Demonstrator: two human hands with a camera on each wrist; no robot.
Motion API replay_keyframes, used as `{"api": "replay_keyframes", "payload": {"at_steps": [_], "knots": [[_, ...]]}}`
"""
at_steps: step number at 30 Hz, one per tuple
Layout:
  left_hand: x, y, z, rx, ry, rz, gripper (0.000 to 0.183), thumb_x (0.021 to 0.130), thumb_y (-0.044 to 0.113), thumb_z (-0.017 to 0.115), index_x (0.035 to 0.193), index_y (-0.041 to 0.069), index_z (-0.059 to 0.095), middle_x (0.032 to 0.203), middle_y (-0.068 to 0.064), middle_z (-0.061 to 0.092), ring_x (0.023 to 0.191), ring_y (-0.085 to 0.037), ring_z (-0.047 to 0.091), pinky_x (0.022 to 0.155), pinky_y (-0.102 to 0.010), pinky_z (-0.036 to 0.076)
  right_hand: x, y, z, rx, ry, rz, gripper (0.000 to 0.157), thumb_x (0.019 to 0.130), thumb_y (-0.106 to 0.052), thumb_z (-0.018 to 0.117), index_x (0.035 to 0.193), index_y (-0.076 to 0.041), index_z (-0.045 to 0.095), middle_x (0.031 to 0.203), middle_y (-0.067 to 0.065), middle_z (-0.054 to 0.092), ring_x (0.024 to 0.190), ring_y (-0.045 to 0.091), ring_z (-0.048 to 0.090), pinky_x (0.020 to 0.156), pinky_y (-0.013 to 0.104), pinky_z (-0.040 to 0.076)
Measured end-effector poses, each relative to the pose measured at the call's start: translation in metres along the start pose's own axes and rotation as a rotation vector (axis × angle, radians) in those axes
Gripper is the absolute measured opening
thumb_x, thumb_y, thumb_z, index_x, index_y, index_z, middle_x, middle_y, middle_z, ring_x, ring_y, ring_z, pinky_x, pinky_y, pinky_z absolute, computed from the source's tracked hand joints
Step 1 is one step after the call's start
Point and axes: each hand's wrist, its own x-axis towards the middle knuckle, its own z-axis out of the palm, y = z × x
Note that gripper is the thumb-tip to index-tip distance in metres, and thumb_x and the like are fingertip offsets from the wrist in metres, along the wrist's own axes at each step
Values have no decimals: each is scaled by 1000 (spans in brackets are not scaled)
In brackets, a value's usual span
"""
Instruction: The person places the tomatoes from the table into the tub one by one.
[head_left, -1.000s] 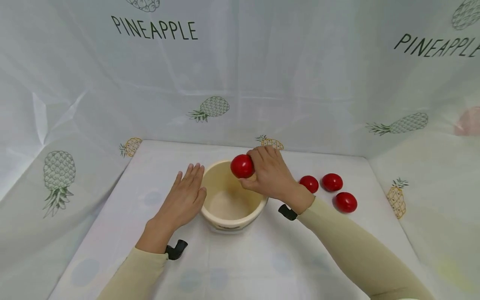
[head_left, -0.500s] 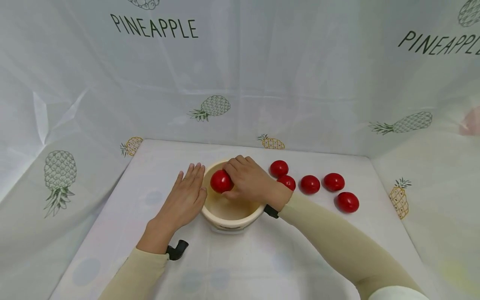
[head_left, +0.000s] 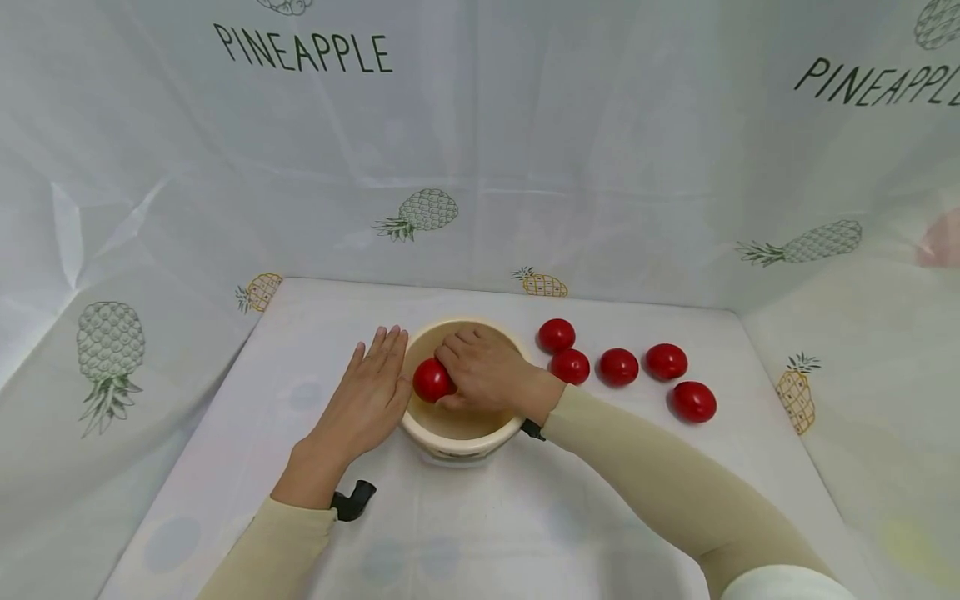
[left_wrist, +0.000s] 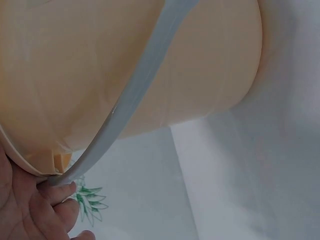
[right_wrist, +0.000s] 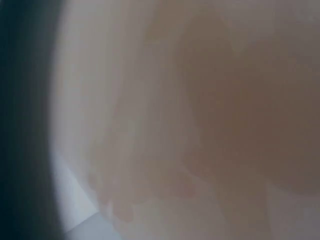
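Observation:
A cream bucket [head_left: 459, 446] stands upright on the table; its grey bail handle [left_wrist: 131, 92] hangs along the side in the left wrist view. My left hand [head_left: 365, 400] rests against the bucket's left rim with fingers straight. My right hand [head_left: 483, 371] reaches down inside the bucket, fingers curled round a shiny red egg-shaped ball [head_left: 432, 381] near the left inner wall. Its fingertips are partly hidden behind the ball. The right wrist view is hazy and dim, with only a blurred pale bucket wall [right_wrist: 100, 75] showing.
Right of the bucket lie several more red egg-shaped balls [head_left: 618, 367] on the white-covered table [head_left: 480, 533]. A pale pineapple-print sheet [head_left: 600, 142] rises behind the table and at both sides. The right forearm passes close in front of the nearest balls.
My right hand has moved left and down into the bucket with the red ball. Two balls earlier hidden by that hand and arm now show. The left hand stays at the rim.

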Motion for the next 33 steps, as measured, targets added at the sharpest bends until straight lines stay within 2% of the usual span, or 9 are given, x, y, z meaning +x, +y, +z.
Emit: {"api": "replay_keyframes", "payload": {"at_steps": [10,18,23,33], "knots": [[-1,-1,1,-10,15,12,64,110,26,38,166,-1,25,174,-17,23,164,-35,12,133,-58,10,3,0,3,10,-68,12,65,96,-61,66,140,-14,58,139,4,62,127,23,54,123,38,40],[-1,-2,2,-27,21,12,62,111,27,34,166,0,24,174,-16,23,164,-33,12,133,-57,10,1,-2,5,-113,-97,-2,66,96,-63,65,141,-14,60,137,4,65,129,24,55,118,39,41],[-1,-1,2,-26,24,14,62,111,27,34,166,0,24,174,-15,24,164,-32,13,133,-57,10,-1,-3,4,-120,-128,7,68,97,-63,65,144,-14,59,140,4,64,132,24,53,119,39,40],[-1,0,2,-23,18,11,62,111,25,34,166,-1,23,175,-16,22,164,-33,12,133,-57,10,-1,-3,5,-141,-123,-6,64,97,-62,65,140,-15,61,134,3,66,126,24,53,114,38,42]]}}
